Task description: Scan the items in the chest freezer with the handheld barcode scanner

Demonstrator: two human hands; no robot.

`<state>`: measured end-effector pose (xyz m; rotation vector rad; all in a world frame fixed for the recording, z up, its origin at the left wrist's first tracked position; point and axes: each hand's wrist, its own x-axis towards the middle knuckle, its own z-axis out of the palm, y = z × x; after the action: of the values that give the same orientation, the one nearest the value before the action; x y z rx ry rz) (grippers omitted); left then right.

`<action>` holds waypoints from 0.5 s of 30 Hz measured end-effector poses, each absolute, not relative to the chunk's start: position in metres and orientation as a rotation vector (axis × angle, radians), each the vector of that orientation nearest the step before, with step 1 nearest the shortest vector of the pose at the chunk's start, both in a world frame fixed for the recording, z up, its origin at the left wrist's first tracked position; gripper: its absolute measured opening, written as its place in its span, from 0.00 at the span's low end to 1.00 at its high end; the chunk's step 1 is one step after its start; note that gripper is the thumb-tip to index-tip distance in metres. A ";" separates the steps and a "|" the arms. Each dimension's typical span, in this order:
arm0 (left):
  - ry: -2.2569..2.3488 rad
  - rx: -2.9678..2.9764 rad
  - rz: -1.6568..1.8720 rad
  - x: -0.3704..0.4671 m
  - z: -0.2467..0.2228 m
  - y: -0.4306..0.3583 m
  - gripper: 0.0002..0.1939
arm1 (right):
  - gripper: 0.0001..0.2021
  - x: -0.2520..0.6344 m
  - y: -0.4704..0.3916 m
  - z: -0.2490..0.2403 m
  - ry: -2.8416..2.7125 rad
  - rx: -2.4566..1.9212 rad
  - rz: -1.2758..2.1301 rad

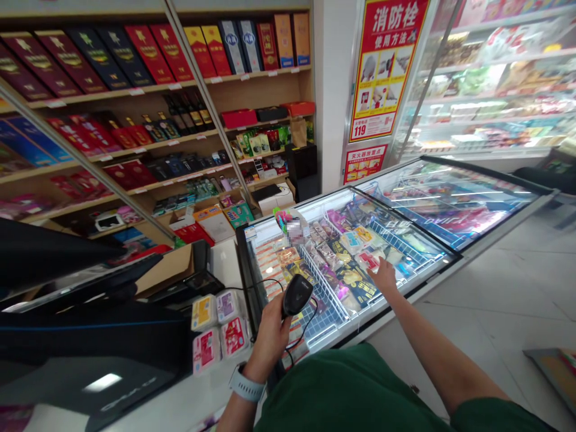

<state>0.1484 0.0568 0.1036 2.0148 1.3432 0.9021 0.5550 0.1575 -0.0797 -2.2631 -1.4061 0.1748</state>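
Note:
My left hand [273, 327], with a pale watch strap on its wrist, is wrapped round a black corded barcode scanner [297, 294] above the near left corner of the glass-topped freezer [405, 294]. Over the glass, my right hand [384, 276] reaches to a clear pack with a red label [368, 260]; its fingertips are at the pack's near edge, and whether they grip it I cannot tell. Beside that pack are one with a blue label [351, 239] and one with a yellow label [363, 234]. Several similar plastic packs [234, 336] stand stacked on the white counter at the left.
A dark monitor [135, 360] and an open cardboard box [166, 273] occupy the left side. Shelves of boxed bottles [162, 54] stand behind. The scanner's cable [310, 324] loops beside my left hand. A lit display fridge [486, 102] is at the back right.

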 end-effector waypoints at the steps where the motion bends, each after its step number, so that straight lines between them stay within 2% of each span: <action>1: 1.345 2.011 0.901 0.148 0.103 0.057 0.27 | 0.34 0.553 0.156 -0.078 -1.402 -2.248 0.157; 15: 1.359 2.004 0.909 0.144 0.097 0.055 0.26 | 0.29 0.521 0.150 -0.062 -1.537 -2.131 0.031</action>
<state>0.1443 0.0553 0.0970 2.0037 1.3586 0.9093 0.5211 0.1499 -0.0625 -2.1305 -1.5370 0.0312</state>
